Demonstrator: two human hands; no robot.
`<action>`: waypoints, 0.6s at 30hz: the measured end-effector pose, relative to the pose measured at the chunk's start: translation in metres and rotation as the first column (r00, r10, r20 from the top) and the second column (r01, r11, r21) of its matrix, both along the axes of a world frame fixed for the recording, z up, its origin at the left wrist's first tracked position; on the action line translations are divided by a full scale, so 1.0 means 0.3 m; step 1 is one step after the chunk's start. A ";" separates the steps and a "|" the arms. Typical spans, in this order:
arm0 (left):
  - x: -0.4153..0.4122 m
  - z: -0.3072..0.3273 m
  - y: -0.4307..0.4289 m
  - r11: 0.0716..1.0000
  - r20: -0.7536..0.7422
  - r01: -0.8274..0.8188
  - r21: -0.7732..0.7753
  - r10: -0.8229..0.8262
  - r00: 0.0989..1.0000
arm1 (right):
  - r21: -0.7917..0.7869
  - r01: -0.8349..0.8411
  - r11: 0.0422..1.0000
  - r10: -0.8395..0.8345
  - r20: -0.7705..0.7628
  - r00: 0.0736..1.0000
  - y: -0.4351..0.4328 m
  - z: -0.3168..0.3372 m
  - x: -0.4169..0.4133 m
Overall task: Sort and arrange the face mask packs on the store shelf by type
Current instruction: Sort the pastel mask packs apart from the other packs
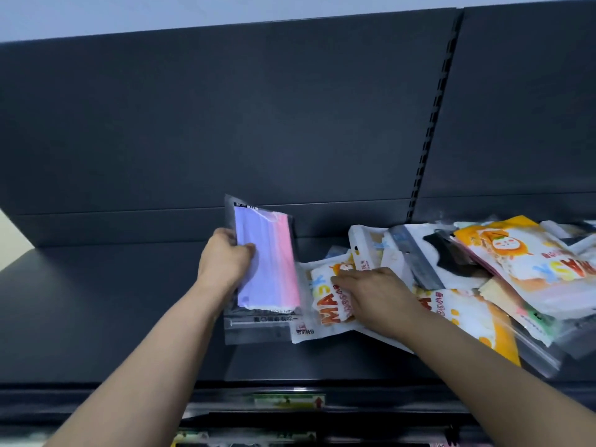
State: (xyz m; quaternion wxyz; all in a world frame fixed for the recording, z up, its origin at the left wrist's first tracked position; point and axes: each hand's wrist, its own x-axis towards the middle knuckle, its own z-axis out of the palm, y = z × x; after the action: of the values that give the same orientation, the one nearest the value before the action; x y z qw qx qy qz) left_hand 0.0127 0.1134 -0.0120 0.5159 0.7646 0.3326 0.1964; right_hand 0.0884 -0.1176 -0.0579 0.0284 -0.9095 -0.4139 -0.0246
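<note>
One clear plastic pack of lilac-and-pink masks (264, 269) is standing tilted near the middle of the dark grey metal shelf (96, 317). We are gripping its nine o'clock edge in our left hand (225, 256), fingers curled round it. At its three o'clock, our right hand (377, 295) is resting nearly straight fingers on a white-and-orange printed pack (325, 304), which is lying at the nine o'clock end of a jumbled heap of mixed mask packs (500, 269).
</note>
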 end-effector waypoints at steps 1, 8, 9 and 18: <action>-0.005 -0.005 0.003 1.000 0.022 -0.003 -0.031 0.003 1.000 | 0.008 0.000 1.000 0.001 -0.043 0.999 0.013 -0.006 -0.003; -0.026 0.026 -0.012 0.987 0.083 0.116 -0.115 -0.107 0.991 | 0.219 0.220 0.951 -0.218 -0.034 0.975 0.019 0.001 -0.023; -0.028 0.032 -0.020 0.983 0.083 0.141 -0.115 -0.132 0.988 | 0.178 0.275 0.945 -0.282 0.014 0.959 -0.005 -0.001 -0.014; -0.004 0.033 -0.083 0.955 0.061 0.288 -0.072 -0.284 0.957 | 0.317 0.336 0.887 -0.225 -0.337 0.914 -0.082 -0.014 -0.087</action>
State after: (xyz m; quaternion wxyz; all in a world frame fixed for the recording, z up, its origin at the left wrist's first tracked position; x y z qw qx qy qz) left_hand 0.0115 0.0886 -0.0022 0.5773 0.7783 0.2130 0.1250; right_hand 0.0623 -0.1421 -0.0620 0.2550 -0.9320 -0.2558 0.0285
